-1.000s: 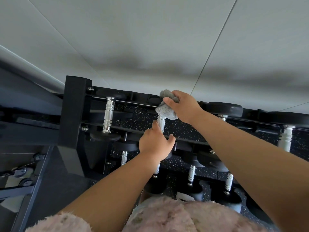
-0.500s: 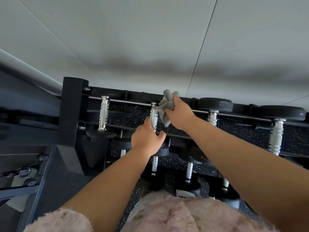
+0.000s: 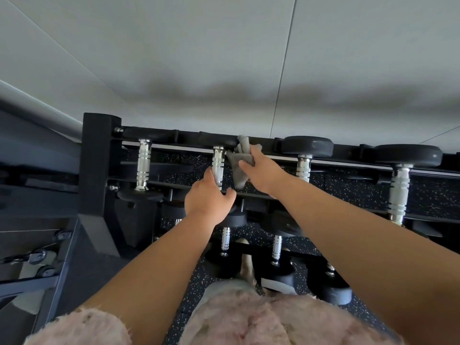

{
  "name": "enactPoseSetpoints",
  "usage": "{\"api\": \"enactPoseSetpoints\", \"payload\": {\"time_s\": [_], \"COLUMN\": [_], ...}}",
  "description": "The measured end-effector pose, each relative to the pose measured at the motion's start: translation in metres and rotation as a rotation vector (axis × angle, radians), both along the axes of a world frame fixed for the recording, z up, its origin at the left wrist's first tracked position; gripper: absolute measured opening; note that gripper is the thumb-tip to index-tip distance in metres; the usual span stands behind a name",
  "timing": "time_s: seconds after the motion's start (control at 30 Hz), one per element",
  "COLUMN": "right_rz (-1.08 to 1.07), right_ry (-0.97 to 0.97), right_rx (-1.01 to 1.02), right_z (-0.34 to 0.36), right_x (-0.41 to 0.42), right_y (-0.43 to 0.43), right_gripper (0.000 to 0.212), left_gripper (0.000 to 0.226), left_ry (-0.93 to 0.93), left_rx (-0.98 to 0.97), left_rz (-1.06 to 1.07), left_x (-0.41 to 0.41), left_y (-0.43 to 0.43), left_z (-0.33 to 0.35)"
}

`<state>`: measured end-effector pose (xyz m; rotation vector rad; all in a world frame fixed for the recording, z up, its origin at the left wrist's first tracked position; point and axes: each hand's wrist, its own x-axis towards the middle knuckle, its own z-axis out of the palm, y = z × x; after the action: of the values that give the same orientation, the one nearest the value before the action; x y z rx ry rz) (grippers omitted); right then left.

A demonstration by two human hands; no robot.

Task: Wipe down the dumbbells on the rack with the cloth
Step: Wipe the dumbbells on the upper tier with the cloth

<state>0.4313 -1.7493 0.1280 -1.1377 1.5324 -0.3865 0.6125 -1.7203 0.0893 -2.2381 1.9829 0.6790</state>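
A black rack (image 3: 97, 155) carries several black dumbbells with chrome handles on its top rail. My left hand (image 3: 207, 196) grips the near end of the second dumbbell's (image 3: 218, 163) chrome handle. My right hand (image 3: 261, 173) holds a crumpled grey cloth (image 3: 240, 161) just right of that handle, beside the dumbbell's far black head. Part of the cloth sticks up above my fingers and part hangs below them. Other dumbbells sit to the left (image 3: 143, 168) and right (image 3: 307, 150).
A lower shelf holds smaller dumbbells (image 3: 225, 241) under my arms. A larger dumbbell (image 3: 403, 170) sits at the far right of the top rail. Behind the rack is a pale wall (image 3: 224, 58). Speckled rubber floor (image 3: 196, 282) lies below, and grey equipment stands at left (image 3: 32, 260).
My right hand with the cloth came off the dumbbell's far head and handle top, leaving the chrome handle exposed. The cloth now sits just to the right. My left hand stayed on the handle.
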Motion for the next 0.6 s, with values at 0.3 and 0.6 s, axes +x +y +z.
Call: {"api": "enactPoseSetpoints", "payload": {"time_s": [0.3, 0.6], "right_rz": [-0.235, -0.08], "right_ry": [0.118, 0.807], "right_rx": [-0.191, -0.244], "right_z": [0.05, 0.053], "right_x": [-0.027, -0.095], "right_y": [0.046, 0.032], "right_gripper": [0.012, 0.048], "left_gripper": [0.068, 0.078], "left_ry": [0.029, -0.003], "left_rx": [0.026, -0.103], "left_rz": [-0.004, -0.114], "left_x": [0.002, -0.001], "left_y": [0.002, 0.006], "left_z": [0.002, 0.005]}}
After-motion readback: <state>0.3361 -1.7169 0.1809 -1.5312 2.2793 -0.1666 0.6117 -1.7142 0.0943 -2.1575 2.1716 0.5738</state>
